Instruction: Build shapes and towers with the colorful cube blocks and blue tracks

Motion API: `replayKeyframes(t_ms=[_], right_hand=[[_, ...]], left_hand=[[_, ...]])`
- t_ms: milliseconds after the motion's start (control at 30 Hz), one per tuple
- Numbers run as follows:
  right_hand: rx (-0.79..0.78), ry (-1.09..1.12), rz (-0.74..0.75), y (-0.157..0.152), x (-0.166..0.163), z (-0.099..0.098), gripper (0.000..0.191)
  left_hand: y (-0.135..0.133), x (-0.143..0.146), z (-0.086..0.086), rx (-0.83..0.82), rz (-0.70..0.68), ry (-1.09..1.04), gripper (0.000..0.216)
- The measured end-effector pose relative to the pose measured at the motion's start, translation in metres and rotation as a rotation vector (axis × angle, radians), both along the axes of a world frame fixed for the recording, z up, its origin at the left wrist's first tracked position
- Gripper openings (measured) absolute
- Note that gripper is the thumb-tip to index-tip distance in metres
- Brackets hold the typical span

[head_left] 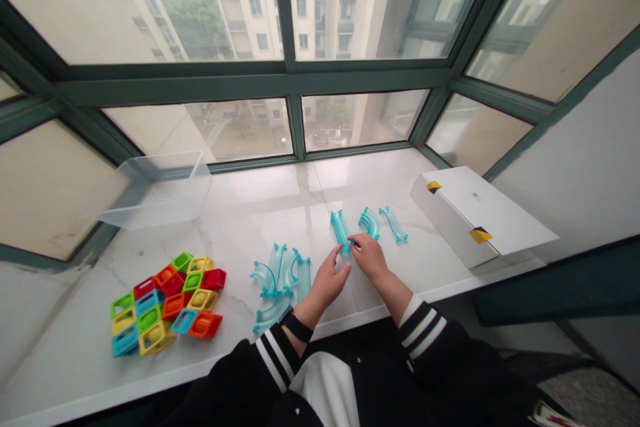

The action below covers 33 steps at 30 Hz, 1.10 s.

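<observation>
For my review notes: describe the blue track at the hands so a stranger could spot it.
Below the window runs the sill. Over it are the left hand and right hand. The track points away from their fingertips, the only blue piece there; its neighbours lie to either side.

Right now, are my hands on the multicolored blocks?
No, your left hand and right hand are at a translucent blue piece, with the multicolored blocks off to the left.

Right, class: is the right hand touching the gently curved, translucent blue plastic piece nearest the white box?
Apart. The head view shows bare white marbled tabletop between the right hand and the gently curved piece.
</observation>
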State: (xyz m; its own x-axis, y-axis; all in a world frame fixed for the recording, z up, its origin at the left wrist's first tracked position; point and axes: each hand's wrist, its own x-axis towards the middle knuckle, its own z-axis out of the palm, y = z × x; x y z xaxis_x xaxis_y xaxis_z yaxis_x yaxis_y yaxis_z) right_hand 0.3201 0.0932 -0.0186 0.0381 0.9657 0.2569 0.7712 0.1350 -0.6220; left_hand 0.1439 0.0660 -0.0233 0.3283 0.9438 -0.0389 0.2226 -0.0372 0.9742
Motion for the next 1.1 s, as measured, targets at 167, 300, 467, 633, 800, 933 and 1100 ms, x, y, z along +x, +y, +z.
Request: replayKeyframes(t_ms=[167,300,467,633,800,933,1100], right_hand=[[-0.005,-0.003,0.007,-0.001,0.000,-0.001,0.024],[-0.009,0.002,0.009,-0.001,0.000,-0.001,0.024],[0.001,0.009,0.025,-0.005,0.000,0.001,0.033],[0.005,0.083,-0.011,-0.016,0.001,-0.004,0.048],[-0.020,0.143,-0.060,-0.025,0.001,-0.013,0.049],[-0.031,0.126,-0.063,-0.028,0.001,-0.016,0.047],[-0.032,0.096,-0.047,-0.028,0.002,-0.016,0.046]], left_hand=[[0.000,0.000,0.000,-0.012,-0.001,-0.010,0.063],[0.000,0.000,0.000,-0.024,0.007,-0.031,0.063],[-0.001,0.001,0.001,-0.032,0.015,-0.040,0.064],[-0.002,0.000,0.001,-0.033,0.009,-0.045,0.063],[-0.004,0.000,-0.001,-0.034,0.011,-0.057,0.064],[-0.004,0.000,-0.001,-0.041,0.011,-0.053,0.065],[-0.003,-0.001,0.000,-0.052,0.010,-0.052,0.066]])
